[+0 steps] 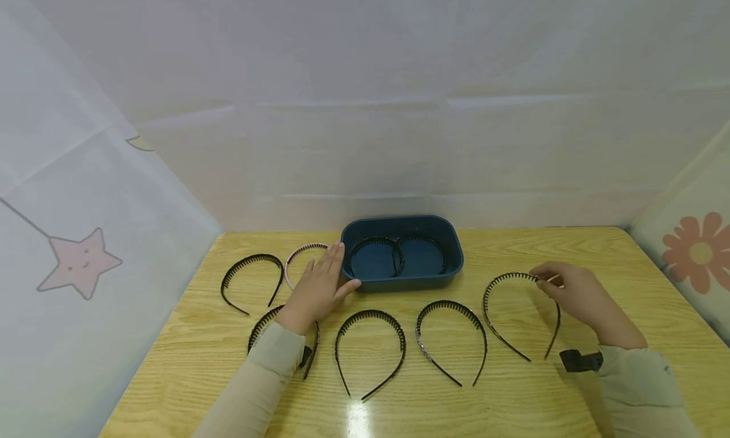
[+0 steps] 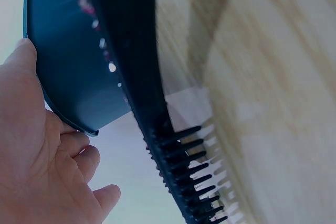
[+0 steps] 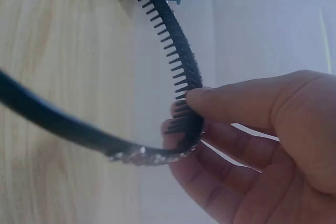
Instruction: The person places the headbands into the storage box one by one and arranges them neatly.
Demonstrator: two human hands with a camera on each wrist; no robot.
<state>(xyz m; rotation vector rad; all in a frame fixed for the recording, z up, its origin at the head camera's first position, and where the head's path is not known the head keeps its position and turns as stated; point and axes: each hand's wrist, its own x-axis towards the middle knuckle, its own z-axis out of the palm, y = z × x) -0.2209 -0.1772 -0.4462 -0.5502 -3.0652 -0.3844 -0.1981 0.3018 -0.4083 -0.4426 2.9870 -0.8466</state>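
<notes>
My right hand (image 1: 578, 298) pinches a black toothed headband (image 1: 486, 302) between thumb and fingers near the top right of its arch. In the right wrist view, that headband (image 3: 185, 56) shows comb teeth and a glittery outer side. Over at the dark blue bin (image 1: 407, 284), my left hand (image 1: 319, 289) rests against the left end with fingers extended and the thumb at the front corner. Two black headbands (image 1: 376, 240) lie inside the bin, partly overlapping. Close to the left wrist camera, another black headband (image 2: 168, 166) with sparkly stones passes in front of the bin.
Under the left forearm lies a black headband (image 1: 255, 332). More headbands lie on the wooden table (image 1: 513, 406): a black one (image 1: 261, 257) at left, a pink one (image 1: 308, 245) partly behind the left hand, a black one (image 1: 371, 312) and a silver-sided one (image 1: 421, 343) in front.
</notes>
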